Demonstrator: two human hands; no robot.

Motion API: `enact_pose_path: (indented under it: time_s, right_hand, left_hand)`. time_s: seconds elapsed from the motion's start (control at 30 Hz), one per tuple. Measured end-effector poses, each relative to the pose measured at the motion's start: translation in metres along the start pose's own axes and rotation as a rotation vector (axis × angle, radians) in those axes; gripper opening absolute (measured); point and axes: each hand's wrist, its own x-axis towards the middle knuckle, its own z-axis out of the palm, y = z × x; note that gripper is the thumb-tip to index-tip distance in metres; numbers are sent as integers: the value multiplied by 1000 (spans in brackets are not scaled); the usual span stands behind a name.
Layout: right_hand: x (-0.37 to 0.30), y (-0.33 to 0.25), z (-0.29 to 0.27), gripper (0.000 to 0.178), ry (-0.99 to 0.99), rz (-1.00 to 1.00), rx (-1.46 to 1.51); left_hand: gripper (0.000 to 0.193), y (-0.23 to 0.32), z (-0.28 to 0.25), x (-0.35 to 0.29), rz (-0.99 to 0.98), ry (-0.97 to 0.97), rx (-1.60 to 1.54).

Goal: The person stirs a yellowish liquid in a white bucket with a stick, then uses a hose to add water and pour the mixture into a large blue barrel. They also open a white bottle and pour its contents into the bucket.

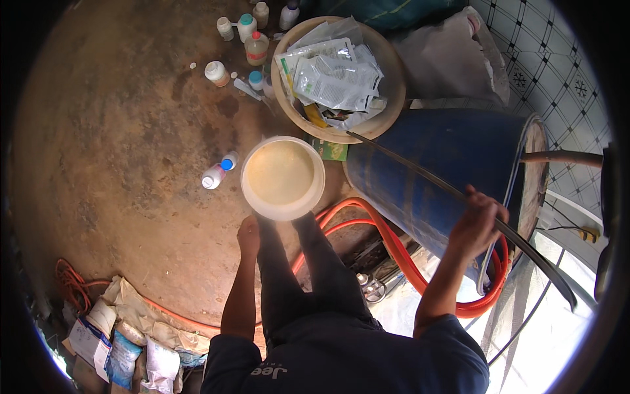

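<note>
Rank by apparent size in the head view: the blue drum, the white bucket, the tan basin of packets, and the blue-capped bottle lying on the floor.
1. blue drum
2. tan basin, nearly matched by
3. white bucket; the bucket sits nearer the camera, so their order is unsure
4. blue-capped bottle, clearly smallest

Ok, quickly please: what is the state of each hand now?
Left hand: at the white bucket rim; grip cannot be told.
Right hand: closed around the long dark stick.
</note>
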Motion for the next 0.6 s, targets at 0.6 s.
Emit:
enact_pose_path:
  time_s: [0.6]
  right_hand:
    - [-171,52,74,17,-840,266,9]
  left_hand:
    - [59,285,-30,-129,907,-246,-77]
